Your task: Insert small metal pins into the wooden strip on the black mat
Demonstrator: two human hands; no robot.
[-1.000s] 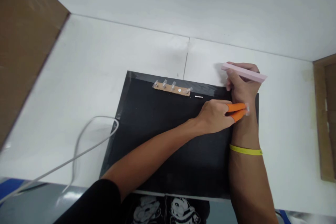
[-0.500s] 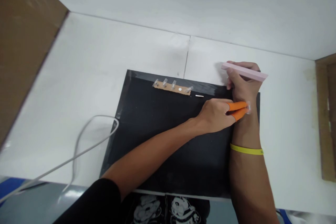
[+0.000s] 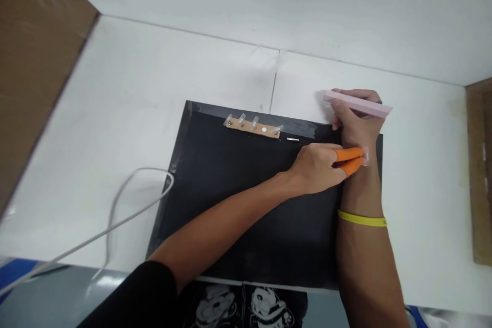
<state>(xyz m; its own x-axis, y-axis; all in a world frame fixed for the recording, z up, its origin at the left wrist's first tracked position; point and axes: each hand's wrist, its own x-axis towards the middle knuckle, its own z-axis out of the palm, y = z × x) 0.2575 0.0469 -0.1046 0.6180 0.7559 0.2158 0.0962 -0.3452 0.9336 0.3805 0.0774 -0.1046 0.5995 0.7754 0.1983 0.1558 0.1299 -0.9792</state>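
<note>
My right hand (image 3: 355,123) is at the far right corner of a black mat (image 3: 238,200), closed around a flat pink bar (image 3: 357,103) held level above the white table. My left hand (image 3: 319,166) reaches across the mat, its thumb and forefinger in orange finger cots, pinching a small clear piece (image 3: 364,156) against the back of my right wrist. A brown strip (image 3: 251,127) carrying several small clear pieces lies at the mat's far edge, with a thin white sliver (image 3: 292,139) just right of it.
A white cable (image 3: 115,215) loops over the table left of the mat. Brown cardboard walls stand at the left (image 3: 34,61) and right (image 3: 480,174). A yellow band (image 3: 361,220) circles my right wrist.
Almost nothing moved: both hands hold the same pose, and the view has shifted very slightly.
</note>
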